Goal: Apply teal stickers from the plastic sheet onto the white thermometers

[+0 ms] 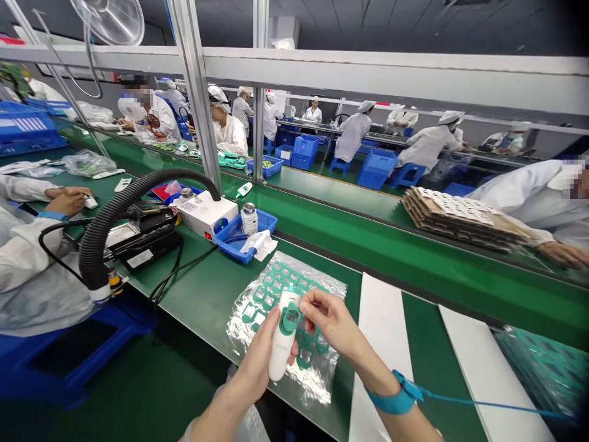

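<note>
White device point(278, 351) in the left hand point(258, 351), above the bag point(317, 390) on the bench point(202, 307).
The left fingers wrap the device, its tip pointing away; the right hand's point(326, 316) thumb and forefinger meet at the edge of its green frame point(286, 327), though whether they grip it I cannot tell.
</note>
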Available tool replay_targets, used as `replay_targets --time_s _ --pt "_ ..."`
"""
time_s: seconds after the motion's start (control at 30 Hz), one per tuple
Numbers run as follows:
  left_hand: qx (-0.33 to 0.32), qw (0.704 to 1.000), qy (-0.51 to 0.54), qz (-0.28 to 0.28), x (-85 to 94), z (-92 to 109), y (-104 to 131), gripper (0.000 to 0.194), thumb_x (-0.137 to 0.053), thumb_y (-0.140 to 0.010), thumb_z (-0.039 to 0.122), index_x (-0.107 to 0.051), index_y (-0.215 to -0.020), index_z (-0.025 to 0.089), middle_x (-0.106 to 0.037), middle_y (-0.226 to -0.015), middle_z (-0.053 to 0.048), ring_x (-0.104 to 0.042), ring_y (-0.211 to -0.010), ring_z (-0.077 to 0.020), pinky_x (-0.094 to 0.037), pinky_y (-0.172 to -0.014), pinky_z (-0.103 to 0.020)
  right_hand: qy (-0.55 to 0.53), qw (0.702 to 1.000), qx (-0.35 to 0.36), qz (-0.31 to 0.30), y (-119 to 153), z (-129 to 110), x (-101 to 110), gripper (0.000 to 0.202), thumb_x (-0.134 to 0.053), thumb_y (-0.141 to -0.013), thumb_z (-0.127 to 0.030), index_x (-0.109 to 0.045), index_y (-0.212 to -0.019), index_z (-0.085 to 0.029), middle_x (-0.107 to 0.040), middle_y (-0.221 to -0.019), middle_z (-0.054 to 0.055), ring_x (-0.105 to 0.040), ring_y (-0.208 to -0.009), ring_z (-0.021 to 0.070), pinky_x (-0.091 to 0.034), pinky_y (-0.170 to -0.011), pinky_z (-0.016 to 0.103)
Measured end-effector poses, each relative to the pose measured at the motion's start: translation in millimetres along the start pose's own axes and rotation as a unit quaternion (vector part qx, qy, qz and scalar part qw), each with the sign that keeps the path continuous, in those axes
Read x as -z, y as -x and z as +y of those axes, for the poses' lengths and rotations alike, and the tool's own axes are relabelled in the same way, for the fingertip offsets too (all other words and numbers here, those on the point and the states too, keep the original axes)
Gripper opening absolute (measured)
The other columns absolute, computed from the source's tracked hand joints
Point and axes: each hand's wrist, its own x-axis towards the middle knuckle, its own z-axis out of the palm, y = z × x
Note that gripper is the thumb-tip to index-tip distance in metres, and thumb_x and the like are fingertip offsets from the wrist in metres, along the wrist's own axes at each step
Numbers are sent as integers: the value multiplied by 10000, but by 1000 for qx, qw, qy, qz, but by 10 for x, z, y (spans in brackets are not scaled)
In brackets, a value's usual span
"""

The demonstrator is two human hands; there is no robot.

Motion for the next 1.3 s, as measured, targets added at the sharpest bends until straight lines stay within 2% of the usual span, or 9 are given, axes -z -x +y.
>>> replay_targets --time_s 0.2,0.37,0.53,0.7,0.8,0.93,1.1,1.2,1.3 --pt "7 1000 23 1 1 -5 14 485 -489 -877 637 -520 -813 157 -566 -592 -46 -473 -485 -131 -382 -517 -245 5 1000 -7 25 23 29 91 476 -663 -770 -633 -531 -728 -177 -523 -540 -15 -489 -481 117 -392 -481 242" --pt "38 998 53 -12 28 -5 15 554 -486 -874 652 -593 -942 113 -558 -620 -55 -463 -505 -122 -371 -499 -231 6 997 -19 78 142 55 334 457 -679 -773 -603 -528 -709 -177 -537 -549 -5 -484 -511 122 -407 -509 249" --pt "45 997 65 -19 16 7 3 498 -522 -882 598 -606 -940 111 -545 -619 -52 -446 -497 -120 -379 -493 -240 1 992 -32 123 296 123 557 459 -704 -747 -603 -542 -715 -175 -533 -560 1 -483 -534 130 -405 -512 251" --pt "45 996 74 -9 32 1 -21 493 -525 -882 591 -610 -912 107 -521 -598 -42 -430 -503 -115 -369 -478 -227 33 983 -37 177 347 298 832 462 -690 -733 -615 -547 -704 -176 -526 -533 0 -472 -503 123 -397 -491 243" --pt "46 996 75 -8 58 -9 -27 499 -536 -878 592 -616 -933 102 -526 -611 -45 -436 -523 -118 -378 -482 -224 79 979 -60 179 298 487 945 462 -624 -734 -641 -529 -705 -190 -513 -502 -9 -450 -438 121 -379 -432 241" --pt "54 996 75 -12 47 -3 -6 464 -557 -880 558 -618 -971 108 -532 -641 -41 -453 -547 -122 -406 -501 -227 144 971 -72 175 188 776 864 385 -552 -769 -575 -524 -684 -201 -483 -463 -22 -399 -382 121 -316 -375 236" --pt "64 995 76 8 7 10 10 462 -608 -847 545 -626 -980 103 -519 -642 -38 -444 -551 -130 -408 -488 -236 228 947 -15 228 174 924 741 195 -593 -778 -344 -566 -651 -199 -590 -650 29 -506 -599 168 -394 -561 273" --pt "72 995 71 16 8 -7 -7 472 -629 -830 551 -627 -994 109 -523 -661 -38 -451 -562 -137 -419 -490 -246 254 932 3 257 306 898 958 163 -563 -814 -326 -619 -725 -201 -627 -704 35 -535 -642 184 -416 -624 295" --pt "86 995 58 6 -19 -45 -21 466 -620 -836 557 -623 -1013 127 -543 -683 -40 -455 -565 -142 -442 -514 -260 262 909 5 324 548 901 1413 219 -547 -813 -386 -625 -774 -185 -653 -783 63 -567 -705 207 -444 -686 326"
